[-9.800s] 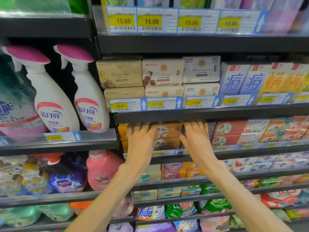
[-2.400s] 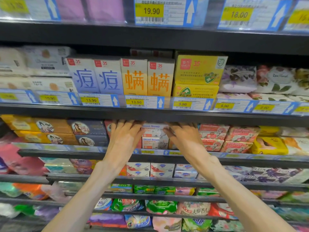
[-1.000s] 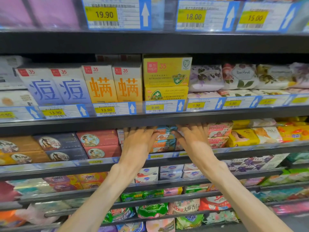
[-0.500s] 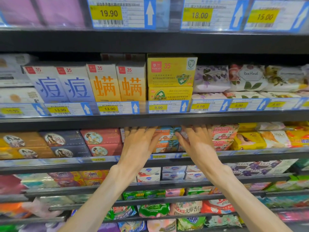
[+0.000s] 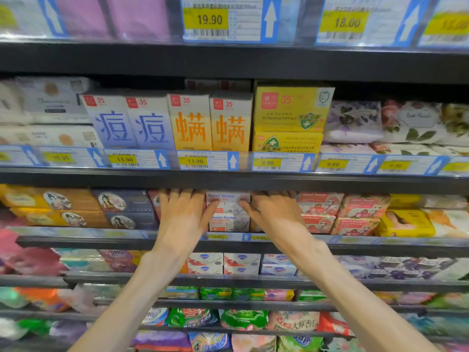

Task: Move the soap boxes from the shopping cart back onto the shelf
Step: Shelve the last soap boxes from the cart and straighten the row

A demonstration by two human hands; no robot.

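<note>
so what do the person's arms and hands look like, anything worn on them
Both arms are bare up to the bottom edge of the picture: no sleeves show. The left hand and the right hand wear no gloves, and no watch, bracelet or ring can be seen on the wrists or on the fingers that show. The fingertips are hidden under the shelf edge, so the nails cannot be judged.

Your left hand [image 5: 184, 219] and right hand [image 5: 275, 217] fill most of the low slot under the dark shelf edge [image 5: 233, 180], fingers spread flat. Between them stand two stacked Goat Soap boxes [image 5: 228, 212], with red boxes [image 5: 319, 212] and dark boxes [image 5: 124, 209] packed tight on either side.
</note>
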